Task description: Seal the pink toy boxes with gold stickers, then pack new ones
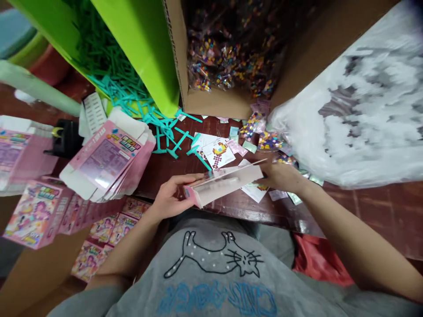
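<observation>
My left hand [175, 193] is closed around the left end of a small pink and white carton [228, 185], thumb in front and fingers behind. The carton lies tilted on its side above the table's front edge, its white inside facing me. At its right end is my right hand [280, 176], beside small bags of coloured beads [269, 140]. The carton's flap and blur hide its fingertips, so I cannot make out whether they hold anything. Behind the carton lie printed pattern cards [220, 152] and several turquoise T-shaped plastic tools [180, 143].
A green box [142, 48] of turquoise tools and a cardboard box [214, 103] of bead bags stand at the back. On the right bulges a white plastic bag [313, 145]. Flat cartons [109, 154] are stacked at left, above filled pink boxes [35, 211].
</observation>
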`<state>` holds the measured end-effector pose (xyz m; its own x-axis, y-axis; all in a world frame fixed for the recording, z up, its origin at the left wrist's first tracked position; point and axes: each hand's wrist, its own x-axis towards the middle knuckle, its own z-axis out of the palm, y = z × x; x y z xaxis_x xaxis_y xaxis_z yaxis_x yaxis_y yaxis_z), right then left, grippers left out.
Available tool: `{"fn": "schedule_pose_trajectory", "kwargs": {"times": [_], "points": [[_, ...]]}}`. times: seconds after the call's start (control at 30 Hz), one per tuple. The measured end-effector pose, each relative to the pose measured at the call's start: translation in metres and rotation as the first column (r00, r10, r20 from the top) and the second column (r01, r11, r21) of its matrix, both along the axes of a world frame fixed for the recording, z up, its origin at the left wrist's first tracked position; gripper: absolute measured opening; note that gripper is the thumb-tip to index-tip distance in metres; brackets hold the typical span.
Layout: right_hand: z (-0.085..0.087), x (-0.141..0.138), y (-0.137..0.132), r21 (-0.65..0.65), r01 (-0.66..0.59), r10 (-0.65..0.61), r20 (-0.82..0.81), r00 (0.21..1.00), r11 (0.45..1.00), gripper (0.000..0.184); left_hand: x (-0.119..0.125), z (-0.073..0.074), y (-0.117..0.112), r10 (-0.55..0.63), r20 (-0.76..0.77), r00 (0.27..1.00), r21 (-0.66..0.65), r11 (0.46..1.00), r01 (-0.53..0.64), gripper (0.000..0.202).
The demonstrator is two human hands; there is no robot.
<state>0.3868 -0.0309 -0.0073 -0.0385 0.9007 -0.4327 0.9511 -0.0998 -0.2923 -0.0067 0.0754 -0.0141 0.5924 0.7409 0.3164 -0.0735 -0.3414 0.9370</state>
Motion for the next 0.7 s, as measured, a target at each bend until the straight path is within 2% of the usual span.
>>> {"fn": "schedule_pose_trajectory", "kwargs": {"times": [0.07,0.13,0.17,0.2,0.27,0.33,0.37,0.43,0.5,0.6,0.7], "points": [[0.011,0.001,-0.008,0.045,0.014,-0.01,-0.089,0.996,0.999,0.019,0.014,0.003,0.003,-0.127,0.024,0.992,0.099,0.987,0.124,0.063],[0.042,0.002,-0.019,0.245,0.084,-0.019,-0.257,0.966,0.966,0.016,0.023,0.008,0.005,-0.198,0.021,0.98,0.173,0.966,0.191,0.064],[0.063,0.0,-0.026,0.374,0.156,-0.018,-0.348,0.938,0.914,0.015,0.027,0.011,0.004,-0.202,0.022,0.979,0.194,0.962,0.194,0.064],[0.086,-0.004,-0.033,0.493,0.24,-0.013,-0.42,0.908,0.836,0.015,0.031,0.013,0.003,-0.193,0.024,0.981,0.204,0.961,0.184,0.064],[0.13,-0.02,-0.042,0.63,0.318,0.0,-0.45,0.893,0.709,0.013,0.04,0.015,-0.002,-0.143,0.013,0.99,0.213,0.967,0.137,0.061],[0.16,-0.042,-0.041,0.694,0.149,0.115,-0.319,0.941,0.704,0.015,0.052,0.014,-0.009,-0.078,-0.024,0.997,0.221,0.972,0.081,0.059],[0.168,-0.051,-0.037,0.712,0.029,0.161,-0.198,0.967,0.702,0.02,0.058,0.014,-0.013,-0.046,-0.046,0.998,0.217,0.975,0.055,0.058],[0.173,-0.063,-0.024,0.683,-0.171,0.22,0.015,0.975,0.71,0.028,0.068,0.013,-0.019,-0.008,-0.077,0.997,0.168,0.985,0.021,0.054],[0.171,-0.063,-0.011,0.635,-0.247,0.254,0.082,0.964,0.732,0.028,0.074,0.012,-0.022,-0.001,-0.083,0.997,0.088,0.996,0.008,0.052],[0.169,-0.057,0.004,0.549,-0.284,0.378,-0.064,0.924,0.786,0.028,0.078,0.01,-0.022,-0.076,-0.113,0.991,0.02,0.997,0.078,0.052],[0.176,-0.059,0.02,0.45,-0.34,0.489,-0.268,0.83,0.825,0.03,0.083,0.008,-0.021,-0.204,-0.115,0.972,-0.04,0.979,0.201,0.055]]}}
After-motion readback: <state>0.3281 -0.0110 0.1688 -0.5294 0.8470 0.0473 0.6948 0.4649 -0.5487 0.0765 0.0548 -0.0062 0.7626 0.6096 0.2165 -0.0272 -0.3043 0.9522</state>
